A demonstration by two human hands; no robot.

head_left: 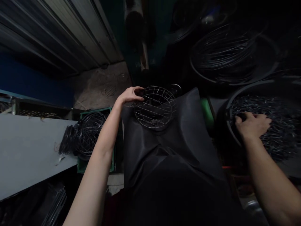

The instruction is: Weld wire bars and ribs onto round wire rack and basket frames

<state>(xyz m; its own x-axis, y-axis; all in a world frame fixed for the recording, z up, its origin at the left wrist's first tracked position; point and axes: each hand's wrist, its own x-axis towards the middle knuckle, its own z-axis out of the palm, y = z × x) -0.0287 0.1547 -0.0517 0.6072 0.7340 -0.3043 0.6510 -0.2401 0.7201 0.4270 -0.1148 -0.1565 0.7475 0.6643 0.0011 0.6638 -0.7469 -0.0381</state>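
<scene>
From the head view, I see a seated-looking figure's two hands well apart. The left hand (131, 95) has its thumb and fingers clamped on the near-left edge of a round wire basket (155, 109), which is above the lap, over the black apron (169, 185). Its bars run across inside a ring with short upright wires around it. A shiny curved piece (176, 86) shows just behind its far edge.

The right hand (254, 124) is off to the right, over a wide tub (258, 83), its fingers bent down among a heap of short metal bits (282, 125). I cannot tell whether they have closed on any. Beyond that tub is a second one (204, 74), with loops of wire (223, 53) in it.

On the left, past the forearm, a green crate (113, 161) holds dark wire coils (90, 131), some reaching over the end of a pale counter (35, 150). Farther off, a round wire grid (110, 91) lies on the floor (91, 78), near a ribbed metal wall (70, 28) and a blue panel (30, 78). Straight ahead stands a dark green machine (155, 40), much of it lost in shadow.
</scene>
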